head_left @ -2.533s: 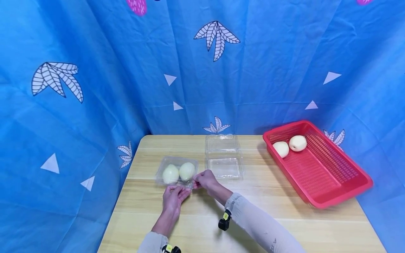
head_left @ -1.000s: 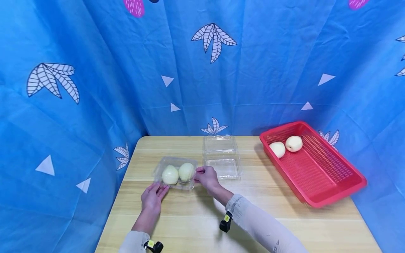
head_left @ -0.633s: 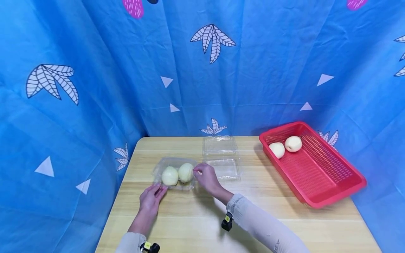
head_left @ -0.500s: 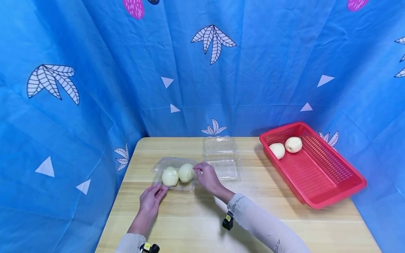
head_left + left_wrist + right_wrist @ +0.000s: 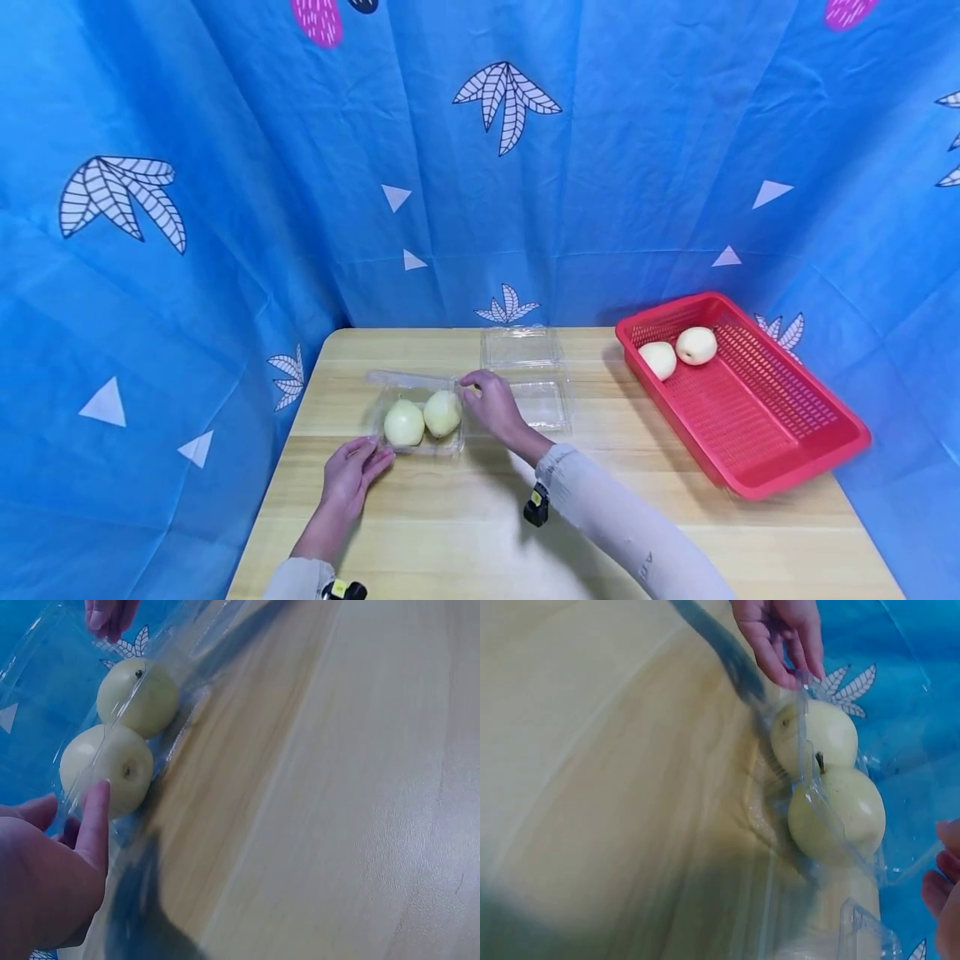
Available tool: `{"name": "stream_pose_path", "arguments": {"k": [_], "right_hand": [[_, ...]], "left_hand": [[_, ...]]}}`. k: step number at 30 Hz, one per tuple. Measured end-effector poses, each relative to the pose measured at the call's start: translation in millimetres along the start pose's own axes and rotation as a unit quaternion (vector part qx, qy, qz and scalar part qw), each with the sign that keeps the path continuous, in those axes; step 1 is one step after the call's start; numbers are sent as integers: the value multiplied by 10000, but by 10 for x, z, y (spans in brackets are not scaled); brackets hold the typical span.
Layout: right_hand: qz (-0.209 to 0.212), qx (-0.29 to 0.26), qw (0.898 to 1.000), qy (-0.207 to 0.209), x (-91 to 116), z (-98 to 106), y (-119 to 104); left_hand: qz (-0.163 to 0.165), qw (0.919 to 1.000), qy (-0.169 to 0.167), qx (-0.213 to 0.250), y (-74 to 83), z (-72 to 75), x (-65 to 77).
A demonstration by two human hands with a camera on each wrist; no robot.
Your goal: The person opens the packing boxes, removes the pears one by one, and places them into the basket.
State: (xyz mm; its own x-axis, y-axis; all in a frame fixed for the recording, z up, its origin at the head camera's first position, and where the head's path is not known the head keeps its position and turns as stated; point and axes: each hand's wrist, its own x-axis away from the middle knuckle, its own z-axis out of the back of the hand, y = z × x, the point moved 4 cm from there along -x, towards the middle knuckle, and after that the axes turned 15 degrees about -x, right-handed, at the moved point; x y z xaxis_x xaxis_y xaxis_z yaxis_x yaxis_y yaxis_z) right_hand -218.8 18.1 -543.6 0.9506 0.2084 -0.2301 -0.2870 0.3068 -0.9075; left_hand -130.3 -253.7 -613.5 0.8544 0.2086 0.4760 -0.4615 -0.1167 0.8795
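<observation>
The clear plastic box [image 5: 453, 447] in front of you lies on the worktop [image 5: 442, 525], nearer the left edge than the right and a little in from the far left corner. Its lid [image 5: 408, 380] stands tilted up on the side toward the worktop's far edge, so that from your head camera you see it almost edge-on. Inside the box, two pale round fruits sit side by side, the left fruit [image 5: 403, 423] and the right fruit [image 5: 442, 414]. Your left hand [image 5: 352, 471] is at the box's near left corner, index finger straight and against the plastic, thumb set apart from it; whether they squeeze the corner or only touch it, I cannot tell. Your right hand [image 5: 491, 404] has its bent fingers at the lid's right end, and the views do not settle whether you pinch the lid there or just touch it. Just beyond that hand, a second clear box [image 5: 527, 403] lies unfolded and flat, reaching back to the worktop's far edge. Well apart from both boxes, the red basket [image 5: 738, 417] lies slantwise over the worktop's far right corner, with a near fruit [image 5: 657, 361] and a far fruit [image 5: 697, 345] side by side in its far left part. Behind the far edge hangs a blue curtain [image 5: 510, 200] printed with white leaves and triangles.
</observation>
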Motion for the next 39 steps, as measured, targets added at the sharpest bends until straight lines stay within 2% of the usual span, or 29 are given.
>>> {"name": "stream_pose_path", "arguments": {"k": [7,13,25,33,39], "right_hand": [[-247,-403,9988,128,-141,12,55],[-481,-714,9949,533,-296,45,106],[-587,-779,9894,1075,-484,50,159],[-722,-565,9931,731,-544,-7,172],[-1100,-576,9914,416,-551,-87,190]], "left_hand": [[22,9998,135,117,4,30,-25],[32,9999,145,60,13,27,-44],[-7,9996,269,-107,45,11,-34],[-81,9993,317,-158,57,16,-23],[6,9991,329,-256,41,37,-18]]}}
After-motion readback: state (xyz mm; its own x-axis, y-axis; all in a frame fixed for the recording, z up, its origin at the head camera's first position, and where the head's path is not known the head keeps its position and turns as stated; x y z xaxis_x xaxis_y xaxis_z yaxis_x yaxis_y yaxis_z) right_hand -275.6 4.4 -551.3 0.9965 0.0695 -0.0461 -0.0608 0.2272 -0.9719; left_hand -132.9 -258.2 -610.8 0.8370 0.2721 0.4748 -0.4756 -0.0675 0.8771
